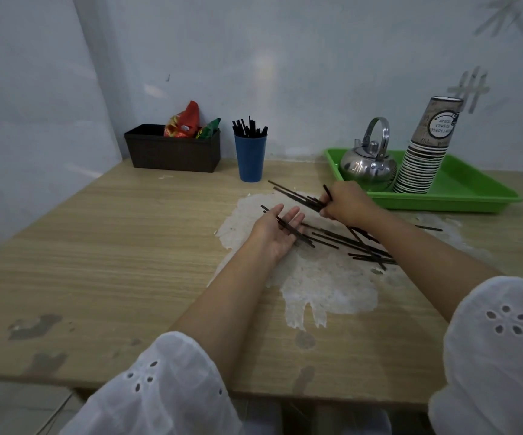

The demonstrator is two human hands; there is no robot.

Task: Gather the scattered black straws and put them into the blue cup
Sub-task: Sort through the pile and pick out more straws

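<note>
Thin, straight black straws lie crisscrossed on the worn patch of the wooden table, between the arms. The left hand is palm up with flat fingers, and a couple of straws rest across it. The right hand is curled round a small bunch, maybe four or five. The blue cup stands near the wall, already holding upright straws.
</note>
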